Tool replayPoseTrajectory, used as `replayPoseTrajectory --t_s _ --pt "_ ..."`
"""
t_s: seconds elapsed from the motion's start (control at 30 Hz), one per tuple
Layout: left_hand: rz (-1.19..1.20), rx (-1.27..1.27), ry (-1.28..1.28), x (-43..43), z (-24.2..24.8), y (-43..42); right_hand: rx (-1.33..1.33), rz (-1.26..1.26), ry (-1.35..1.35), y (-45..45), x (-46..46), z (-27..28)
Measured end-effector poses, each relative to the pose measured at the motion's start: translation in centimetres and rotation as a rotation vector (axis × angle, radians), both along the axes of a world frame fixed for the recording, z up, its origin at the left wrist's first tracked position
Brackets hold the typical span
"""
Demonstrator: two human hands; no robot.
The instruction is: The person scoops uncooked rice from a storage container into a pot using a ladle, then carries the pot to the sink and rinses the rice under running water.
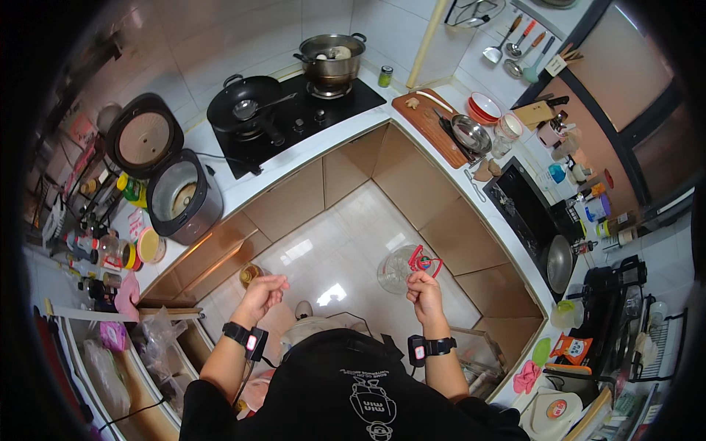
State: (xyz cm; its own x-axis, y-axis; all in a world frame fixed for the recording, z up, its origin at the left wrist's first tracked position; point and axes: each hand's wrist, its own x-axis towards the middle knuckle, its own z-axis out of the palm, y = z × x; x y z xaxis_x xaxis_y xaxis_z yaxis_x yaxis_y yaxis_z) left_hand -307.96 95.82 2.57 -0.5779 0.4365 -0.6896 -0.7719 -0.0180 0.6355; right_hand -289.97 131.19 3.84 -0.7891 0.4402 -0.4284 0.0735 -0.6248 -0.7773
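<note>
My left hand (266, 295) is raised over the floor with its fingers curled in, and I see nothing in it. Beyond it, a bottle of amber liquid (251, 274) stands by the cabinets, partly hidden by the hand. My right hand (425, 292) is also curled, with no object visible inside. Past its knuckles, a large clear plastic jug (394, 270) with a red handle (436, 266) stands on the floor; the hand overlaps the handle in the view, apparently without holding it. Both wrists wear black straps with small boxes.
A corner counter holds an open rice cooker (185, 198), a black wok (242, 99), a steel pot (333, 60) on the gas hob (298, 124), a wooden cutting board (430, 127) and a black sink (521, 193). Open drawers (138, 380) stand at my left.
</note>
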Motion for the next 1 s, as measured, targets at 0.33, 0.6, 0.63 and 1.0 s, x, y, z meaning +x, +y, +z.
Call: replayPoseTrajectory --t_s 0.33,0.6,0.63,1.0 --pt "-0.075 0.145 0.231 -11.5 7.2 12.9 -0.012 -0.033 -0.014 6.0 -5.3 -1.3" --pt "0.155 0.312 0.13 -33.4 6.5 18.3 0.196 0.103 -0.112 8.5 -20.3 -3.5" --pt "0.171 0.369 0.116 -36.6 6.0 18.9 0.195 0.083 -0.144 8.9 -22.7 -3.3" --pt "0.685 0.504 -0.147 -55.0 -1.5 24.2 0.374 0.027 -0.251 11.5 -40.0 1.5"
